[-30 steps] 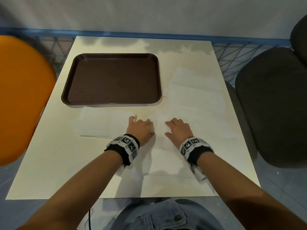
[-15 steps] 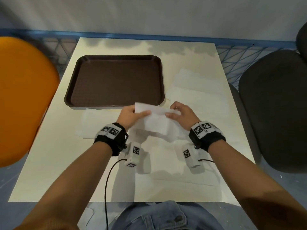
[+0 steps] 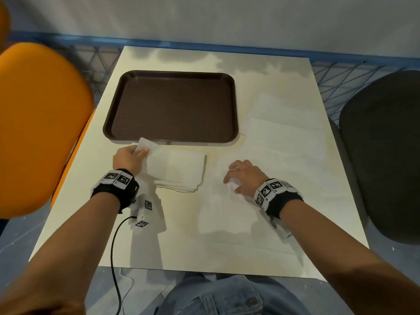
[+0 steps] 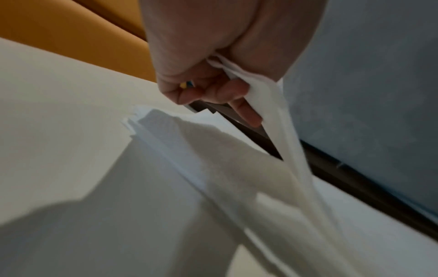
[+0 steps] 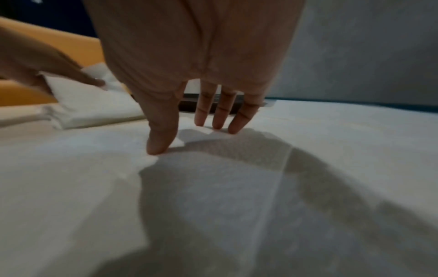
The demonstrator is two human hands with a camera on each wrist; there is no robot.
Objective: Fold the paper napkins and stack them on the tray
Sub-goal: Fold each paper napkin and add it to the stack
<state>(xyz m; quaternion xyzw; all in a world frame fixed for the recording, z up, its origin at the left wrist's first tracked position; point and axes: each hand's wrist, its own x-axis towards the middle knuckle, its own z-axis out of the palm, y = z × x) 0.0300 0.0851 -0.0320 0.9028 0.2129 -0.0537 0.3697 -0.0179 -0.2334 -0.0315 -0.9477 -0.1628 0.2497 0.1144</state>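
The brown tray lies bare at the table's back left. My left hand pinches the left end of a folded white napkin, which lies on a pile of folded napkins just in front of the tray. From the left wrist, the left hand grips the napkin above the pile. My right hand is open, its fingertips touching a flat unfolded napkin near the table's front middle.
More unfolded napkins lie overlapped on the right side of the table. An orange chair stands to the left and a dark chair to the right. A cable hangs from my left wrist.
Both hands held the folded napkin up in front of the tray. The left hand has since carried it left onto the pile; the right hand let go and dropped onto the flat napkin.
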